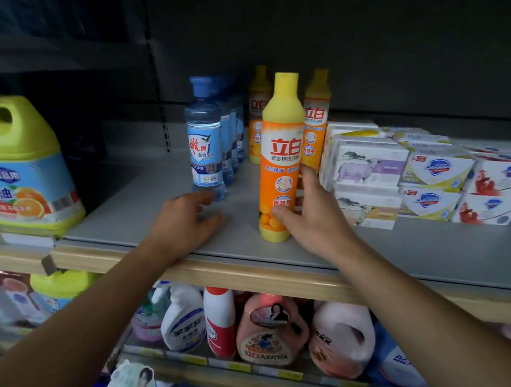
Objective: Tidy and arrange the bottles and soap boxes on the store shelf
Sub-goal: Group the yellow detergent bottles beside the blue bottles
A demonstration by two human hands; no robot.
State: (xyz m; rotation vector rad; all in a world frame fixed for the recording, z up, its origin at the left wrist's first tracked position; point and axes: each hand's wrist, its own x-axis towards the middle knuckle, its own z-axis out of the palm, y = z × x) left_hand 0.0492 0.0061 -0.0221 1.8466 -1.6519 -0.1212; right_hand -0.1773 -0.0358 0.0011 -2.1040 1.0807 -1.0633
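Fingers (307, 176) around orange bottle (279, 159)

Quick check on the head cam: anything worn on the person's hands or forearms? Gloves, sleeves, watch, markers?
Nothing visible. The left hand and right hand are bare, with no gloves, rings or tags. Both forearms are bare from the wrist to the frame edge, with no sleeves, watch, bands or cables in view.

- orange bottle (280, 171) up front: 立白, 食品用
- blue bottle (205, 142): 雕牌
- big jug (15, 168) far left: 食品用, 去油
- soap boxes on the right: too blurry to read
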